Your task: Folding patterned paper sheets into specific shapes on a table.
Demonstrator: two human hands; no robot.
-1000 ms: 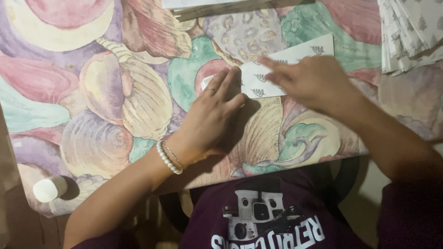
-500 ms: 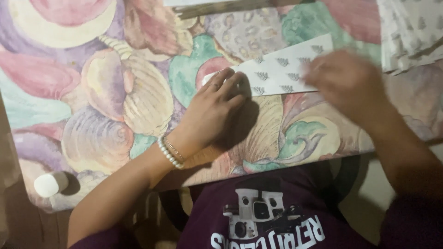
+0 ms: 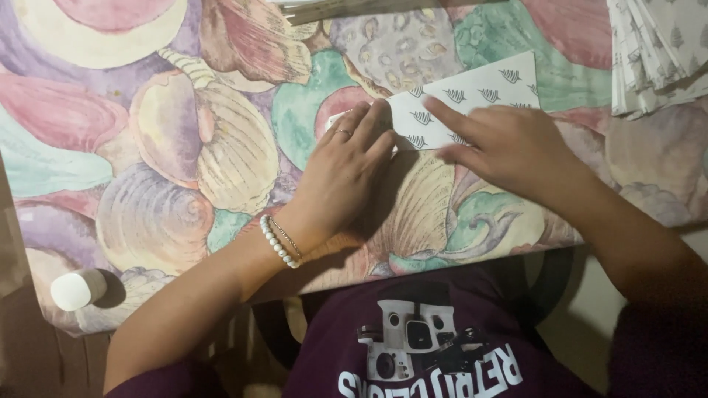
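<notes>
Surface [image 3: 147, 147] w/ pastel seashell-print cloth. Stack of white leaf-print paper napkins [image 3: 656, 51] top right, small white cylinder [image 3: 74, 290] at bottom-left edge, both well clear. Folded white paper sheet w/ dark leaf marks [image 3: 479, 96] lies centre-top, under both fingertips. Left hand [image 3: 343, 173] flat, fingers extended, pressing sheet's left end. Right hand [image 3: 509, 147] flat, unclenched, index on sheet. Neither grasping.

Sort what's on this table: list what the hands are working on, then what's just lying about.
In hand:
- patterned paper strip, pressed flat by the left hand and right hand

Lying about:
- stack of patterned paper, top right
- small white cylinder, bottom left
- papers at the top edge
- shell-print tablecloth
</notes>
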